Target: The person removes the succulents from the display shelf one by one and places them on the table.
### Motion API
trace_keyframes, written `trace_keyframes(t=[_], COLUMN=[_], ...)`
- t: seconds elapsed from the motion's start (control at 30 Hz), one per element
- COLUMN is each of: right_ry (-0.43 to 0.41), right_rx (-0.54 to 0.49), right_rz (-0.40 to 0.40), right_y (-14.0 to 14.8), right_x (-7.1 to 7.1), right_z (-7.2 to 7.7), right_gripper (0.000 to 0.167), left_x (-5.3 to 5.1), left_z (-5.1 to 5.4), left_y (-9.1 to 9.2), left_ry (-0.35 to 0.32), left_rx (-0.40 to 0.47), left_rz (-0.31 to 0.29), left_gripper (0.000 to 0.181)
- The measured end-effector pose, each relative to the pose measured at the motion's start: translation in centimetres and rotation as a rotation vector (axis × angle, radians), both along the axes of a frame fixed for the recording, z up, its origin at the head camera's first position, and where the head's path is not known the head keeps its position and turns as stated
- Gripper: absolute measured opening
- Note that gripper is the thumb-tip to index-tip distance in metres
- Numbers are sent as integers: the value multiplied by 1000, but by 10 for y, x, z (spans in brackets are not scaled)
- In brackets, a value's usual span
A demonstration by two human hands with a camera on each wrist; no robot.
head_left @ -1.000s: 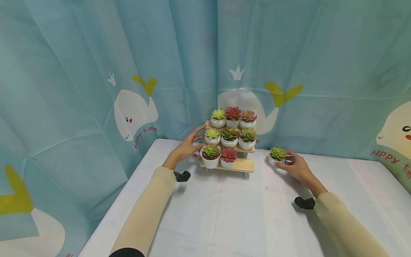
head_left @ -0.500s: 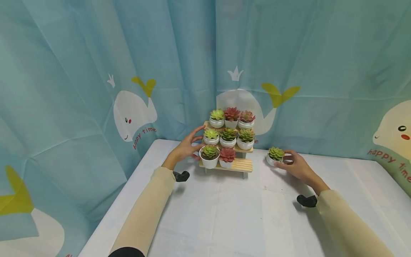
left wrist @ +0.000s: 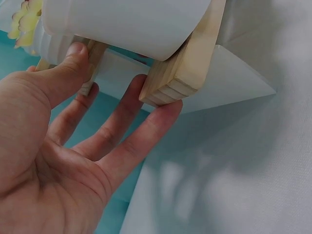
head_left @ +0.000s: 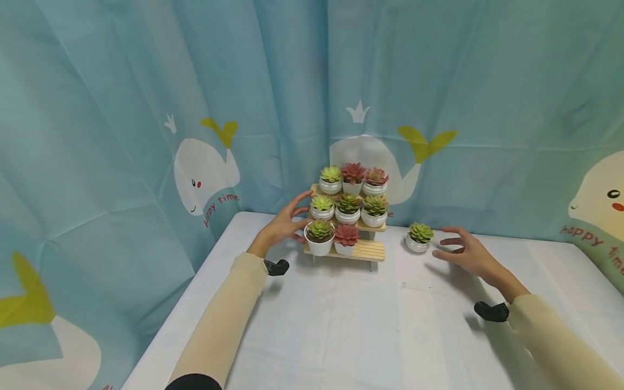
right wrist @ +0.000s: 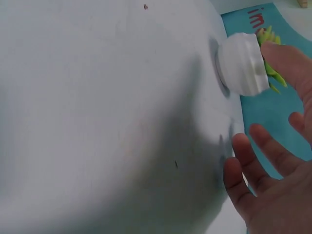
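Note:
A three-tier wooden stand (head_left: 372,250) holds small potted succulents in white pots, green and red. My left hand (head_left: 280,230) is at its left side. In the left wrist view its spread fingers (left wrist: 151,126) touch the board ends, and the thumb lies near the middle board, beside a white pot. On the bottom tier are a green succulent (head_left: 319,238) and a red succulent (head_left: 346,240), with bare board at the right. Another green succulent in a white pot (head_left: 418,238) stands upright on the table. My right hand (head_left: 470,254) is just right of it, fingers apart, holding nothing.
A white cloth covers the table (head_left: 361,325). Behind it and at the left hangs a blue curtain (head_left: 273,108) printed with whales, close behind the stand. Each wrist wears a black device (head_left: 491,312).
My right hand has let go of the green potted succulent and drawn back to the right. The pot stays on the table. My left hand keeps its place at the stand.

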State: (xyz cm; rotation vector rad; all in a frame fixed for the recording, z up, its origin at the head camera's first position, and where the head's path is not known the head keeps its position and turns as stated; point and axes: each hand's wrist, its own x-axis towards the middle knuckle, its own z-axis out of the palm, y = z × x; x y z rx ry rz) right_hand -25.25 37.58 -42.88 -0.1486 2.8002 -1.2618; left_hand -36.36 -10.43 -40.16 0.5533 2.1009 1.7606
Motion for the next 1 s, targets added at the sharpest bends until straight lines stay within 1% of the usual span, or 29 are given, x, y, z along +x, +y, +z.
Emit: trace_keyframes(t=[0.2, 0.43, 0.57, 0.67, 0.8, 1.0], right_ry=[7, 25, 52, 73, 86, 93], right_rx=[29, 63, 71, 72, 70, 67], right_rz=[2, 5, 4, -4, -11, -5], right_y=[16, 32, 39, 42, 46, 48], right_x=[12, 24, 30, 35, 37, 39], right_z=[7, 16, 19, 20, 19, 18], right_gripper=[88, 86, 82, 80, 77, 75], left_x=[-1, -2, -3, -3, -2, -2], left_z=[-1, 2, 1, 0, -1, -1], left_y=[2, 2, 2, 2, 2, 0], left_ry=[-10, 5, 9, 0, -13, -13], left_rx=[2, -1, 0, 1, -2, -4], left_rz=[-2, -12, -14, -6, 5, 3], left_gripper=[77, 78, 78, 78, 78, 78])
